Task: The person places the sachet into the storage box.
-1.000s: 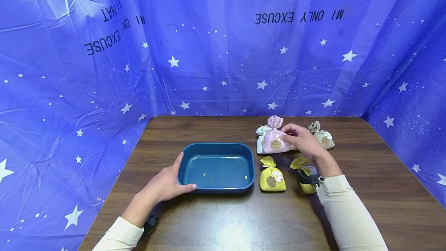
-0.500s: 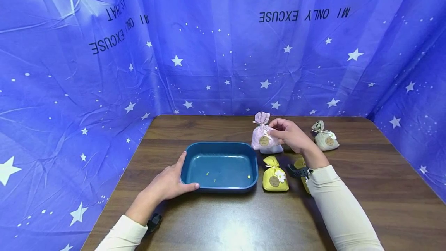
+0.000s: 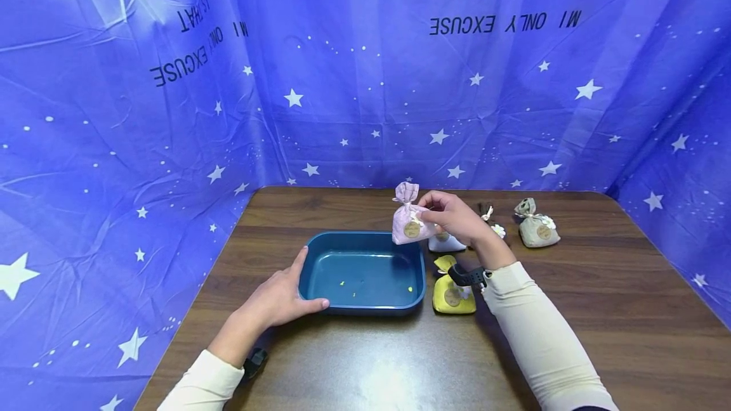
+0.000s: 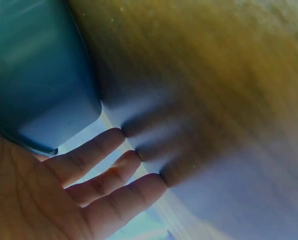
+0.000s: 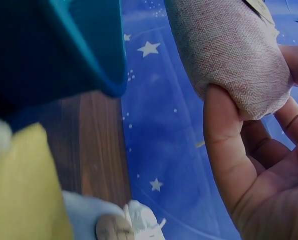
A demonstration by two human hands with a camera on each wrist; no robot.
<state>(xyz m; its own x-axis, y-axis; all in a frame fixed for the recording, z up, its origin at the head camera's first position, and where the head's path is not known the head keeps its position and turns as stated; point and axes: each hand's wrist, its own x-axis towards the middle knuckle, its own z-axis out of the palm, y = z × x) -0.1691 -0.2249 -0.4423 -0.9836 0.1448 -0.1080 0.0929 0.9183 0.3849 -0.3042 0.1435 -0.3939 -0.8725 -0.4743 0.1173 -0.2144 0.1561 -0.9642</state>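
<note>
Two sleeves: pale ones, nearest to us; we see the left sleeve at near left and the right sleeve at near right.
Table: wood grain, with a bright glare on its near part.
Left hand: it touches the left end of the box, thumb at the near rim, forefinger along the left side; we see the other three fingers straight in the left wrist view.
Yellow bag: it sits on the table just right of the box, partly hidden from us by the black strap on the right wrist.
Box: blue-green, rectangular, with rounded corners; we make out a few small yellow bits on its floor.
Right hand: thumb and fingers grip the pink bag by its right side.
Pink bag: held up by the far right corner of the box, tied neck upward; we see a round tan label on its front.
White bag: on the table right of the box, partly behind the right hand.
Dark bag: we see only part of it, beyond the right hand.
Beige bag: furthest right of the bags, well apart from the box.
Curtain: blue with white stars, its black letters upside down to us.
</note>
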